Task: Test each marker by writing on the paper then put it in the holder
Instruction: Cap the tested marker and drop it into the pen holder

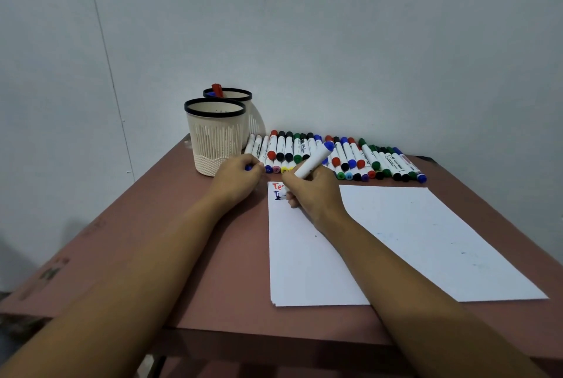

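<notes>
desk (182, 255): reddish-brown top against a grey wall, carries everything.
right sheet (441, 240): white, lies angled over the right half, faint ink specks, near corner close to the front edge.
paper (304, 262): white stack at mid desk, its right side tucked under the right sheet.
marker row (350, 158): many capped markers side by side along the far edge, white barrels, caps red, black, green, blue.
front holder (214, 140): cream cup with black rim, far-left area, just left of the marker row.
rear holder (253, 124): same kind, touching behind the front one.
right hand (313, 191): on the paper's far-left corner, fingers wrapped tight round the marker, heel resting on the sheet.
left hand (240, 176): on the desk between front holder and paper, fingers curled round a blue piece.
marker (313, 161): white barrel, lower part inside the right fist, blue back end tilted up and away to the right; tip hidden by the fingers.
red marker (217, 89): stands in the rear holder, top above the rim.
writing (277, 186): red "Te" with a blue letter below, just left of the right hand's fingers.
blue piece (248, 167): only a sliver shows; can't tell what it is.
</notes>
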`<action>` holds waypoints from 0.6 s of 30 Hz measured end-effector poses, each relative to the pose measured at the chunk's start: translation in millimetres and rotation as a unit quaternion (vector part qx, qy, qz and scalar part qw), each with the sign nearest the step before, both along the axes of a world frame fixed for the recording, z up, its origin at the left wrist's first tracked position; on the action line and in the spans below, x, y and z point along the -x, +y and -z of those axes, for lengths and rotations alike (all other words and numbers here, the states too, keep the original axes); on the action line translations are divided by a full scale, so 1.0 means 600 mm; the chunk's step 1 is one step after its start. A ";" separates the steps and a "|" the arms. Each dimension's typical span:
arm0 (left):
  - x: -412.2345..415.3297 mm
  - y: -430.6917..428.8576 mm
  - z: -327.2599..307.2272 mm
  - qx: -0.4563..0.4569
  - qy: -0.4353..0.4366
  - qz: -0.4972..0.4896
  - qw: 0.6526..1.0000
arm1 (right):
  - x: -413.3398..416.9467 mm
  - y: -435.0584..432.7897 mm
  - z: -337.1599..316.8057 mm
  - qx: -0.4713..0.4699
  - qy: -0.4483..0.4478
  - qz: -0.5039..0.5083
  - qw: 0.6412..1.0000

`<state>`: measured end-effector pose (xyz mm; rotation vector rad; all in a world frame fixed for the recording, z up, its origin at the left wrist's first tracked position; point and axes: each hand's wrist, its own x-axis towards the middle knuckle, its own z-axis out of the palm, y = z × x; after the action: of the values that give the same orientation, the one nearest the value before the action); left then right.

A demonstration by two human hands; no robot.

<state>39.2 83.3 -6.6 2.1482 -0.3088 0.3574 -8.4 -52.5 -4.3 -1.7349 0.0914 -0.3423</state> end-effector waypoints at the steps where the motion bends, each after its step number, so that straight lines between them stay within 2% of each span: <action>1: 0.000 0.000 0.000 -0.002 0.000 -0.001 1.000 | 0.000 0.001 0.000 0.007 0.000 -0.003 1.000; 6: 0.000 0.001 0.000 -0.001 -0.004 0.000 1.000 | 0.005 0.000 -0.003 0.037 0.008 -0.010 0.999; 12: -0.002 -0.001 0.002 -0.001 -0.003 -0.001 1.000 | 0.004 0.000 -0.006 -0.007 -0.002 0.026 1.000; 18: -0.003 0.000 0.002 -0.007 -0.007 -0.001 1.000 | 0.010 0.003 -0.006 0.022 -0.016 0.018 0.999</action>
<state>41.0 83.5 -8.0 2.1611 -0.3179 0.3729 -14.4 -50.7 -0.5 -1.7717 0.0930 -0.4005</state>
